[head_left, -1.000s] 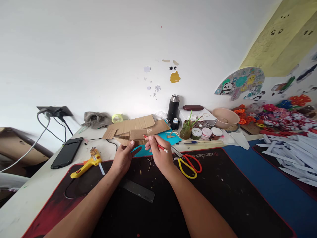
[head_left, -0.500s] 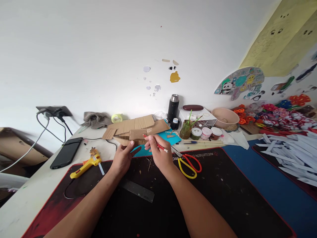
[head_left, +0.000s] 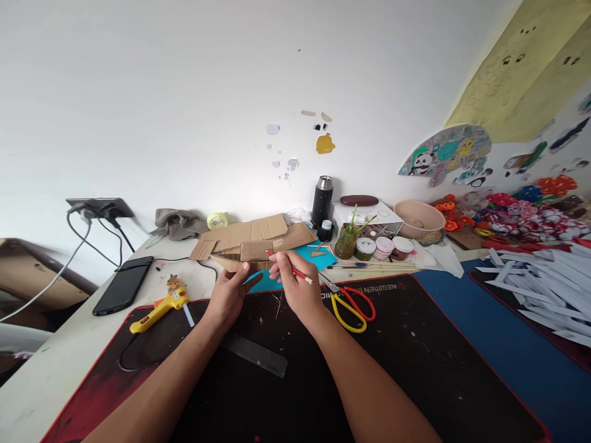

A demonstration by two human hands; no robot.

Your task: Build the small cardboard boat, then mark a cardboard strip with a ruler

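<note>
My left hand (head_left: 228,296) is closed on the near edge of a folded cardboard piece (head_left: 227,263), with the thumb on top. The piece looks hollow, with a narrow pointed left end and raised sides. In my right hand (head_left: 298,289) is a red pencil (head_left: 302,275), pinched between thumb and fingers, its front end close to the cardboard. My right fingers hide part of the cardboard's right end, so I cannot tell whether the pencil touches it. Behind lie flat cardboard sheets (head_left: 252,229), and blue paper (head_left: 318,257) shows beneath.
On the black mat (head_left: 392,369) lie a dark ruler (head_left: 261,355) and scissors (head_left: 353,311) with red and yellow handles. A yellow glue gun (head_left: 159,311) and a phone (head_left: 124,286) are at left. Paint jars (head_left: 384,248), a black flask (head_left: 322,203) and paper strips (head_left: 545,295) stand or lie beyond.
</note>
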